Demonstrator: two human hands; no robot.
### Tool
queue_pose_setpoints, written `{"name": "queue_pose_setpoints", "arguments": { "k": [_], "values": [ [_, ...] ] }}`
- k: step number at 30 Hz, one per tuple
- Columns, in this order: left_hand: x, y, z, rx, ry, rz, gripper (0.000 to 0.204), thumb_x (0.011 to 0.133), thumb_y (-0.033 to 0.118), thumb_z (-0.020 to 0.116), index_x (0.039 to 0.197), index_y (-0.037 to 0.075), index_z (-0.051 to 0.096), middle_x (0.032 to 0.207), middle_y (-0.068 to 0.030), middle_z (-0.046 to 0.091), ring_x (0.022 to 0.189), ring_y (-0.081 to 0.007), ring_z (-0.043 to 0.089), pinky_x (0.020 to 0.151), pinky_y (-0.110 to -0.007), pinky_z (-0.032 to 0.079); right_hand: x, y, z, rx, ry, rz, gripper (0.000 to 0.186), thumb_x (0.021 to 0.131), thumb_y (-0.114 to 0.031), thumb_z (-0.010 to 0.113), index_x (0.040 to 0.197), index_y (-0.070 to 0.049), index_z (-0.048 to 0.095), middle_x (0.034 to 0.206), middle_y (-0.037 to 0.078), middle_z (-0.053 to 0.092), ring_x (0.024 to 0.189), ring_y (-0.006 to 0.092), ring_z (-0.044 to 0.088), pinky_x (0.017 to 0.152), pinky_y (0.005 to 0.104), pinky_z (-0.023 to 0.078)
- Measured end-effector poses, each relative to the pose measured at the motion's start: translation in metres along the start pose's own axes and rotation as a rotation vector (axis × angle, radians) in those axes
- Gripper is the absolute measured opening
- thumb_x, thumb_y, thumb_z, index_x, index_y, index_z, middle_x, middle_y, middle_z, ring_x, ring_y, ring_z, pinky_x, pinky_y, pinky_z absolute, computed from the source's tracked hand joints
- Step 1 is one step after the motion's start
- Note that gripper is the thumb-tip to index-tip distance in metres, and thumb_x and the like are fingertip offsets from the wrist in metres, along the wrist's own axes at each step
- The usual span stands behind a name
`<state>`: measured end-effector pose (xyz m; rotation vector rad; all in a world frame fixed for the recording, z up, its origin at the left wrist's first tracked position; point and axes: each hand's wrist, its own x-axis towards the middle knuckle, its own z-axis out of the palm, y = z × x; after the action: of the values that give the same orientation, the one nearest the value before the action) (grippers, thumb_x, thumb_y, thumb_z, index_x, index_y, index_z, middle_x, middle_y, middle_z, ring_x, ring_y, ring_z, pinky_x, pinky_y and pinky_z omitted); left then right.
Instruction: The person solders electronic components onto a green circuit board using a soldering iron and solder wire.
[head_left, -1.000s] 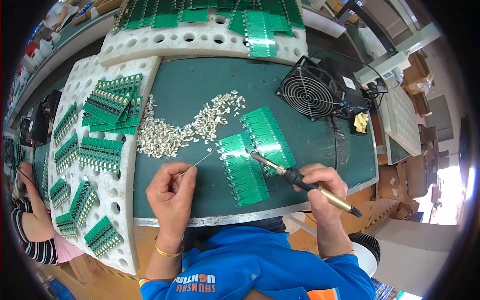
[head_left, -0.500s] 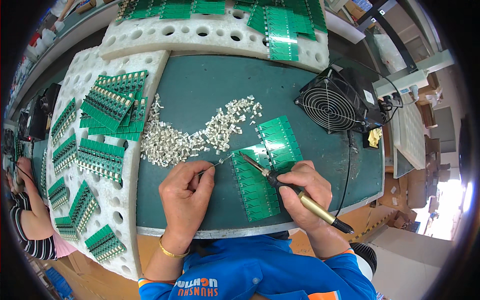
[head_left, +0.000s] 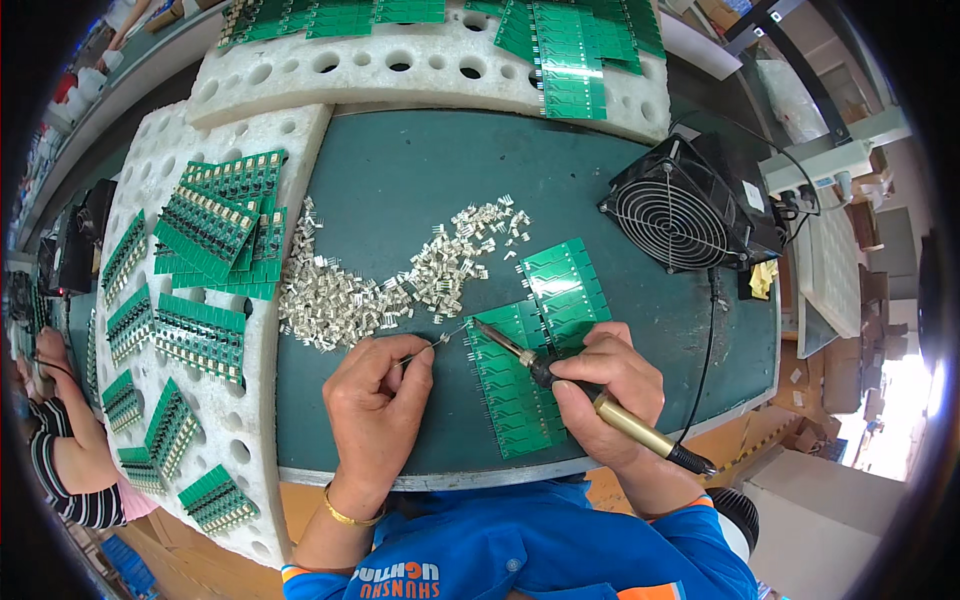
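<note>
A soldering iron (head_left: 625, 418) with a gold-coloured handle is gripped in my right hand (head_left: 612, 392). Its tip meets the upper left corner of a green circuit board (head_left: 515, 380). My left hand (head_left: 380, 400) pinches a thin strand of solder wire (head_left: 455, 332), whose end reaches that same corner. Whether wire and tip touch is too small to tell. A small pale piece shows along the wire by my fingertips. A second green board (head_left: 565, 280) lies to the right of the first, and small white pin connectors (head_left: 350, 300) are heaped beyond my left hand.
White foam slabs (head_left: 255, 440) with round holes bear finished-looking boards (head_left: 205, 230) on the left and bare boards (head_left: 570, 70) at the back. A black fan (head_left: 668, 222) stands at right, its cable (head_left: 708, 350) hanging near my right hand. Another person's arm (head_left: 75, 430) shows far left.
The view has shifted slightly, so the bench things sit a little differently in the picture. Both hands keep their grips, and the iron's tip stays at the board's upper left corner.
</note>
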<state>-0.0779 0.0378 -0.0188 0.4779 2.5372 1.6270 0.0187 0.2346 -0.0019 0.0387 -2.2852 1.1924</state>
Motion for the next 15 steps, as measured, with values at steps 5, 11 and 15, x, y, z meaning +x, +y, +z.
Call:
{"name": "queue_pose_setpoints", "arguments": {
  "k": [5,11,15],
  "values": [
    [-0.0008,-0.0006,0.0015,-0.011,-0.002,-0.012,0.009,0.079,-0.004,0.073,0.086,0.001,0.072,0.062,-0.0022,0.050,0.053,-0.0082,0.041,0.048,-0.026,0.033,-0.0023,0.0024,0.0005,-0.008,0.001,0.006,0.020,0.071,-0.002,0.078,0.089,-0.004,0.069,0.076,0.007,0.069,0.061,0.0218,0.059,0.075,0.0360,0.046],
    [-0.0015,-0.0011,0.0013,-0.036,-0.008,-0.036,0.009,0.079,-0.003,0.073,0.087,0.000,0.072,0.064,-0.0027,0.052,0.053,-0.0077,0.040,0.048,-0.026,0.033,-0.0016,0.0027,0.0001,0.000,-0.014,0.008,0.019,0.072,-0.004,0.079,0.089,-0.004,0.069,0.076,0.007,0.069,0.062,0.0220,0.060,0.075,0.0366,0.046],
    [-0.0009,-0.0019,0.0011,-0.023,-0.009,-0.026,0.009,0.079,-0.004,0.073,0.087,0.000,0.072,0.063,-0.0024,0.051,0.052,-0.0077,0.040,0.048,-0.026,0.033,-0.0011,0.0028,0.0003,-0.004,-0.016,0.003,0.019,0.072,-0.004,0.079,0.089,-0.004,0.069,0.076,0.007,0.069,0.062,0.0221,0.059,0.075,0.0367,0.046]
  ]
}}
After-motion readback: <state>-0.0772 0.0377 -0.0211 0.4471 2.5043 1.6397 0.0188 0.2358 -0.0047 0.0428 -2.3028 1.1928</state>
